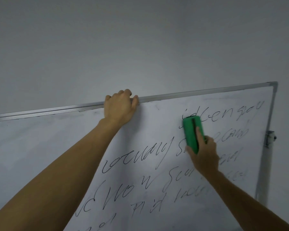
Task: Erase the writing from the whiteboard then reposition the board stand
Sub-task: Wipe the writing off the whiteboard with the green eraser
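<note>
Clearly early going: the left hand (119, 106) clamps the board's (40, 147) top rail, the right hand (204, 155) grips the green eraser (191, 132) against the top line of writing (140, 164). Most script remains; the stand (265, 164) hasn't moved.

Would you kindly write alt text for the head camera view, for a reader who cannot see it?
A right hand presses a green eraser onto a whiteboard covered in black handwriting, while the left hand grips the board's top frame edge. The board's left part looks wiped.
</note>
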